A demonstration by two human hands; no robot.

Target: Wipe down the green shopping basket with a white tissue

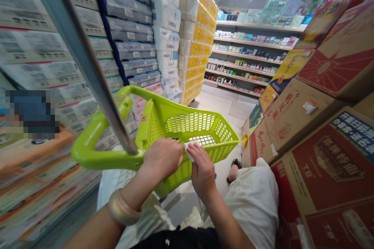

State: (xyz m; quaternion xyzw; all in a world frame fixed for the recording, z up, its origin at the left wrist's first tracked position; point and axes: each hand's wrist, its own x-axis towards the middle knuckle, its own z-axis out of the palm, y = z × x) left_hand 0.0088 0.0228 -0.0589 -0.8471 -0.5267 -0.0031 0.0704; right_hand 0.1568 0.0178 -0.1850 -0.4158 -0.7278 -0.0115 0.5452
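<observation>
Forearms nearest the camera, a bangle [121, 208] on the left wrist, white clothing below. Both hands meet at the near rim of a lime-green shopping basket [187, 124]. Left hand [162, 158] rests curled on the basket rim, fingers bent over the edge, beside the spot where the metal pull-handle pole [87, 62] joins the basket. Right hand [203, 169] just right of it, fingers pinched on a small white piece of paper [189, 149] at the rim; the two hands touch or nearly touch there. Cannot tell what is printed on the paper. Basket interior visible through the mesh, nothing clear inside apart from a pale patch at the bottom. Basket's green loop handle [96, 140] sticks out to the left of the hands. Left of the basket: stacked packs of tissue [128, 27]. Right of the basket: stacked cardboard boxes [321, 105] with red print. Beyond the basket: tiled floor [222, 105] and store shelves [248, 54] with small goods. A sandalled foot [233, 169] shows below the basket's right side.
</observation>
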